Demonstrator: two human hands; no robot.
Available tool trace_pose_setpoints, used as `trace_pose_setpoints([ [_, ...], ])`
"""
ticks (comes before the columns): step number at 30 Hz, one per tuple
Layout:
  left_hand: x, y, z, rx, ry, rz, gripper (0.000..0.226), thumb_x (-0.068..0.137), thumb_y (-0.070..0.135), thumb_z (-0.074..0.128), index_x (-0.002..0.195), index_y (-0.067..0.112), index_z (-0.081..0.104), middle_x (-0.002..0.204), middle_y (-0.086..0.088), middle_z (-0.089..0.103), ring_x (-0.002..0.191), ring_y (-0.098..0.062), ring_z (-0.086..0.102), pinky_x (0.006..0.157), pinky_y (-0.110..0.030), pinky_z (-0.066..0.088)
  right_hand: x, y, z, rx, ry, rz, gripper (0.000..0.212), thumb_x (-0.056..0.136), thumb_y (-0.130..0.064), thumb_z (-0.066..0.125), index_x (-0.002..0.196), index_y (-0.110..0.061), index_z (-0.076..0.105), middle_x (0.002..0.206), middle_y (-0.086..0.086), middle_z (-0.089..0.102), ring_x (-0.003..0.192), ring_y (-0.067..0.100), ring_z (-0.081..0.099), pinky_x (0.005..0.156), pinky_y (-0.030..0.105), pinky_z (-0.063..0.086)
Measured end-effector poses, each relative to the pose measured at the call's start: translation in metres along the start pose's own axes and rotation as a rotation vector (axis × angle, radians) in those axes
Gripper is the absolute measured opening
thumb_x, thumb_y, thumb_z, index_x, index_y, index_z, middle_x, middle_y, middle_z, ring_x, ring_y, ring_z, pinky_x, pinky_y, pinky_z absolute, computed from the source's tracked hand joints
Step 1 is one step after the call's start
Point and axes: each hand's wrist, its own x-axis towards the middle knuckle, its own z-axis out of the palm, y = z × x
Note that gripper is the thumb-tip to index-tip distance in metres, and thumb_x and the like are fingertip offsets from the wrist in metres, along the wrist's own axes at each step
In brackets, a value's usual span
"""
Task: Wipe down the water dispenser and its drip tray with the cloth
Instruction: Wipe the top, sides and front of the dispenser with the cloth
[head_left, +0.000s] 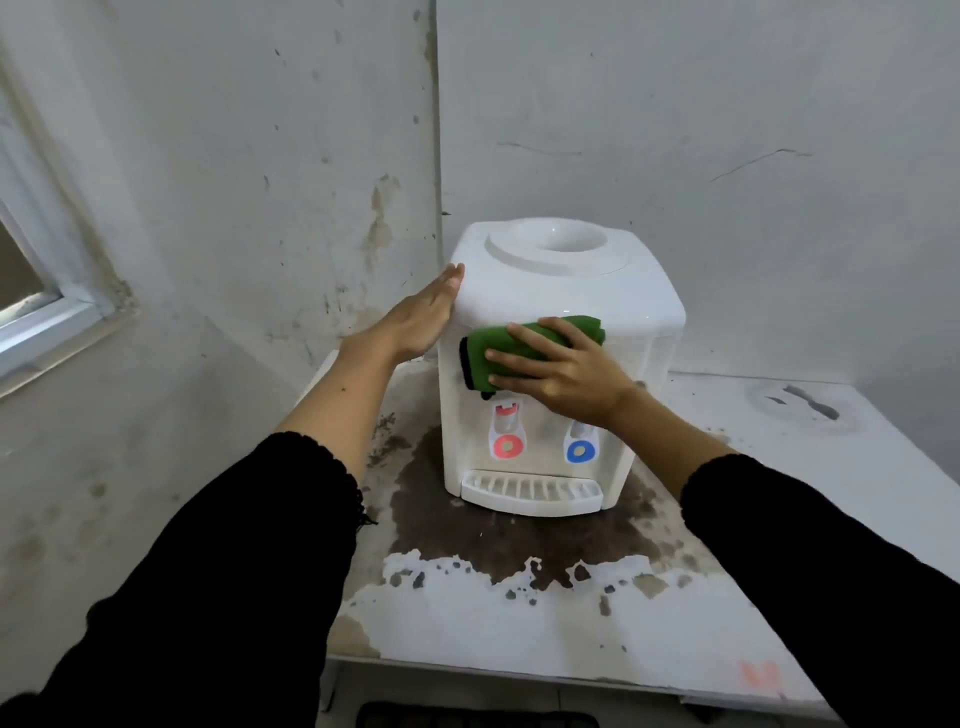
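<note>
Green cloth (524, 349) under right hand (563, 376), one white dispenser (561, 291), two taps

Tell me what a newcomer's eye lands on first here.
The green cloth, pressed by the right hand against the front of the white dispenser, above the red tap and blue tap. The left hand lies flat on the dispenser's left side. Dark peeled patches scar the table around the drip tray.
</note>
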Motion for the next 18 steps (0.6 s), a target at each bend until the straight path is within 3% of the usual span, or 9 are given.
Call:
trace_pose_setpoints([
  [3, 0.002, 0.000, 0.004, 0.171, 0.031, 0.032, 0.051, 0.102, 0.040, 0.007, 0.151, 0.027, 0.006, 0.159, 0.009, 0.005, 0.146, -0.012, 0.005, 0.117, -0.032, 0.005, 0.038, -0.022, -0.007, 0.013, -0.061, -0.004, 0.034, 0.079, -0.019, 0.053, 0.101, -0.040, 0.070, 0.120, -0.011, 0.065, 0.116, 0.023, 0.058, 0.100, 0.041, 0.036],
  [5, 0.003, -0.002, 0.005, 0.299, 0.050, 0.035, 0.050, 0.102, 0.036, 0.007, 0.151, 0.026, 0.006, 0.159, 0.007, 0.004, 0.147, -0.014, 0.003, 0.118, -0.034, 0.003, 0.050, -0.027, -0.006, 0.064, -0.067, 0.022, 0.042, 0.081, -0.016, 0.039, 0.095, -0.038, 0.072, 0.117, -0.010, 0.066, 0.113, 0.023, 0.060, 0.099, 0.039, 0.034],
  [9, 0.002, -0.001, 0.004, 0.395, 0.060, 0.032, 0.053, 0.101, 0.041, 0.008, 0.151, 0.022, 0.006, 0.159, 0.005, 0.005, 0.147, -0.018, 0.002, 0.119, -0.038, 0.004, 0.010, -0.017, 0.007, 0.043, 0.029, 0.001, 0.037, 0.079, -0.021, 0.060, 0.111, -0.038, 0.066, 0.127, -0.012, 0.060, 0.123, 0.023, 0.052, 0.103, 0.041, 0.034],
  [14, 0.002, 0.001, 0.022, 0.528, 0.161, 0.042, 0.065, 0.098, 0.050, 0.011, 0.150, 0.014, -0.002, 0.159, -0.003, -0.002, 0.147, -0.020, -0.004, 0.120, -0.037, 0.001, -0.071, -0.013, 0.028, 0.086, 0.116, 0.088, 0.041, 0.086, -0.009, 0.050, 0.120, -0.030, 0.062, 0.134, -0.010, 0.054, 0.130, 0.027, 0.035, 0.108, 0.044, 0.025],
  [18, -0.003, 0.004, 0.049, 0.534, 0.187, 0.288, 0.058, 0.101, 0.040, 0.017, 0.149, 0.019, -0.007, 0.159, 0.001, -0.010, 0.146, -0.013, -0.011, 0.116, -0.029, -0.008, -0.074, -0.020, 0.031, 0.110, 0.161, 0.172, 0.048, 0.087, -0.007, 0.048, 0.130, -0.029, 0.049, 0.137, -0.008, 0.052, 0.131, 0.029, 0.033, 0.111, 0.044, 0.019],
])
